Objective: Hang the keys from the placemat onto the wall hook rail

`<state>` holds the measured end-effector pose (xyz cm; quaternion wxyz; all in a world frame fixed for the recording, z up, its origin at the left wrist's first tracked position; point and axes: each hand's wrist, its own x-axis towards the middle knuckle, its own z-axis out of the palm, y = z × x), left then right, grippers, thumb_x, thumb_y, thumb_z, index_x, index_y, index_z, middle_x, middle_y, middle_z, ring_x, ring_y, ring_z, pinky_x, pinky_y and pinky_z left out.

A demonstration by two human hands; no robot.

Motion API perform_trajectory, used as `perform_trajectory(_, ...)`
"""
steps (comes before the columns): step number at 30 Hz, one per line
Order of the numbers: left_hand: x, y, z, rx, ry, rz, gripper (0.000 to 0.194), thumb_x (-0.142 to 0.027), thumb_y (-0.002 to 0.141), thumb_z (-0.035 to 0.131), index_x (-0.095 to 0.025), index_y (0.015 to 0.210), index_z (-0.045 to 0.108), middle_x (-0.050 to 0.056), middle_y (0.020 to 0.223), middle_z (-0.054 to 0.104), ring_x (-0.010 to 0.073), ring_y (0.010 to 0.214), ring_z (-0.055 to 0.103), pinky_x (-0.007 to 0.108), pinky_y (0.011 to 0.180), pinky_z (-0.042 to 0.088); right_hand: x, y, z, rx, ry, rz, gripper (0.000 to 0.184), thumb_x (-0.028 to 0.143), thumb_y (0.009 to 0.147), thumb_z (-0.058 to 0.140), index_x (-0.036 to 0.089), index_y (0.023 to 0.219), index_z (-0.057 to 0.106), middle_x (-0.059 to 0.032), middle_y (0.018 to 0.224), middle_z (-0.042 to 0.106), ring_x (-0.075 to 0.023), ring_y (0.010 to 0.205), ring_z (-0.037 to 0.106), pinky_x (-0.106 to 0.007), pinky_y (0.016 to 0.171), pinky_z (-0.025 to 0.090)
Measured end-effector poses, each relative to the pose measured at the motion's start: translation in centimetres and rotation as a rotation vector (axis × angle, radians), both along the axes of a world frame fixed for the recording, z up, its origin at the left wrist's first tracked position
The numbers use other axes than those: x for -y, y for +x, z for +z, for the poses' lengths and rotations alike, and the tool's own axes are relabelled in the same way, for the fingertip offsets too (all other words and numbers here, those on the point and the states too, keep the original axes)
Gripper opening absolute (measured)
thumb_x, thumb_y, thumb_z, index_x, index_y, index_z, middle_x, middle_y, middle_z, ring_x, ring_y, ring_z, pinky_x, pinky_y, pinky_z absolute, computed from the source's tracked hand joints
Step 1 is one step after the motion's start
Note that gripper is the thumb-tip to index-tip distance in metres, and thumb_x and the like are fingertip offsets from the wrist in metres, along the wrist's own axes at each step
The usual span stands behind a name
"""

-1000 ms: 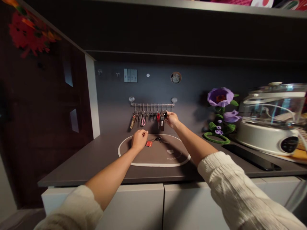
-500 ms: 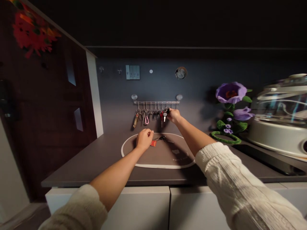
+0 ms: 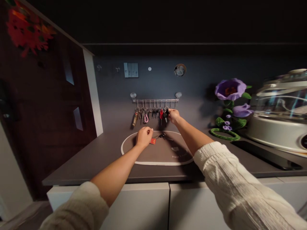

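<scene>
Right hand (image 3: 174, 116): raised below the right end of the clear rack (image 3: 155, 100), thumb and fingers pinching the dark key bunch.
Dark key bunch (image 3: 166, 119): at those fingertips, just under the clear rack; whether its ring sits on a hook is too small to tell.
Left hand (image 3: 144, 136): fingers curled over the oval mat (image 3: 153, 156); whether they grip anything cannot be told.
Clear rack: other keys hang in a row, with a patterned fob (image 3: 135, 119), a pink loop (image 3: 146, 118) and, just beside the dark bunch, a red key holder (image 3: 161, 114).
Oval mat: lies on the bench (image 3: 96, 156), bearing a red tag (image 3: 153, 141) just beside the left hand.
</scene>
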<state>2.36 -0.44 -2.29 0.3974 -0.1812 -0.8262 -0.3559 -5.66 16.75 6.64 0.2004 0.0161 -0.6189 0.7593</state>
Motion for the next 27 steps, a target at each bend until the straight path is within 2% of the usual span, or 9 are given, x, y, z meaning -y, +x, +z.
perform_trajectory(2,0.0,0.0,0.0,0.006,0.0,-0.002,0.028,-0.029,0.078,0.045,-0.017,0.054,0.052,0.0,0.057,0.052,0.0117,0.058,0.045,0.024,0.058,0.032,-0.2,0.2,-0.1,-0.007,0.024,-0.019,0.019,0.013,0.068,0.054,0.017,0.054,0.042,0.0075,0.037,0.034,-0.0037,0.035,0.029,-0.016,0.036,0.023)
perform_trajectory(6,0.1,0.0,0.1,0.02,-0.003,-0.003,0.027,-0.029,0.078,0.046,-0.017,0.054,0.052,0.0,0.058,0.053,0.0119,0.059,0.046,0.024,0.058,0.032,-0.5,1.1,-0.3,-0.002,0.033,-0.076,0.015,0.005,0.064,0.047,0.016,0.055,0.044,0.0062,0.042,0.038,-0.0036,0.039,0.033,-0.015,0.038,0.023)
perform_trajectory(12,0.2,-0.2,-0.1,0.028,-0.051,-0.01,0.027,-0.029,0.078,0.045,-0.017,0.056,0.054,0.001,0.059,0.055,0.0119,0.06,0.047,0.024,0.059,0.033,-0.5,3.9,-1.1,0.03,0.119,-0.181,0.013,0.004,0.063,0.047,0.016,0.057,0.046,0.0066,0.046,0.039,-0.0036,0.043,0.034,-0.015,0.04,0.023)
perform_trajectory(15,0.3,-0.3,-0.1,0.047,-0.07,-0.037,0.024,-0.029,0.078,0.046,-0.017,0.06,0.057,0.001,0.063,0.057,0.0117,0.062,0.049,0.024,0.061,0.035,-0.2,5.5,-2.3,0.04,0.159,-0.108,0.017,0.001,0.063,0.046,0.016,0.055,0.046,0.0054,0.045,0.042,-0.0039,0.044,0.036,-0.015,0.042,0.027)
perform_trajectory(20,0.3,-0.1,-0.1,0.082,-0.097,-0.072,0.022,-0.029,0.077,0.048,-0.016,0.064,0.06,0.002,0.065,0.058,0.0118,0.063,0.049,0.024,0.062,0.037,-0.2,7.2,-5.2,0.094,0.251,0.071,0.016,0.001,0.064,0.05,0.015,0.056,0.049,0.004,0.046,0.047,-0.0047,0.042,0.038,-0.017,0.044,0.03)
perform_trajectory(23,0.3,0.0,-0.1,0.109,-0.105,-0.09,0.018,-0.028,0.075,0.049,-0.016,0.066,0.06,0.002,0.066,0.057,0.0118,0.063,0.049,0.024,0.062,0.038,-0.6,7.3,-6.8,0.097,0.378,0.114,0.014,0.005,0.064,0.057,0.015,0.057,0.052,0.0051,0.043,0.046,-0.0049,0.041,0.037,-0.018,0.045,0.031)
perform_trajectory(27,0.2,0.0,-0.2,0.133,-0.14,-0.128,0.012,-0.023,0.073,0.051,-0.017,0.072,0.061,0.002,0.071,0.058,0.0117,0.065,0.049,0.024,0.065,0.04,-1.1,6.9,-7.6,0.048,0.709,0.115,0.014,0.011,0.061,0.066,0.015,0.052,0.056,0.0047,0.042,0.047,-0.0059,0.044,0.038,-0.019,0.048,0.029)
